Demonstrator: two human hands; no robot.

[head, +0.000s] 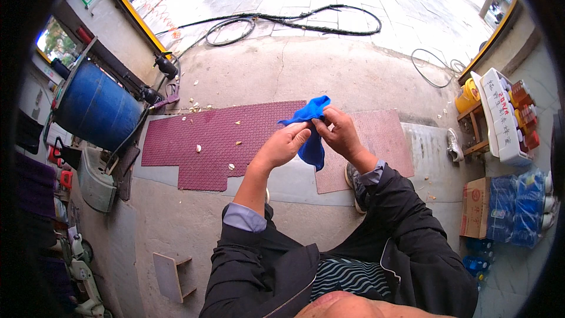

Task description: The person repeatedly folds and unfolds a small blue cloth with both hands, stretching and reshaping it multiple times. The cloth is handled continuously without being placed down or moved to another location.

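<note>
A bright blue cloth is bunched in front of me at the middle of the view, its lower end hanging between my wrists. My right hand pinches it between thumb and fingers. Against the cloth's left side rests my left hand, with its thumb along the fingers. The left fingertips are hidden in the folds, so I cannot tell whether they grip it. Beneath both hands are a dark red textured mat and a paler pink mat on the floor.
A blue barrel stands at left beside black spray bottles. Black hose loops across the paving ahead. At right are a white box of bottles, a cardboard carton and wrapped blue jugs. A small wooden stool sits lower left.
</note>
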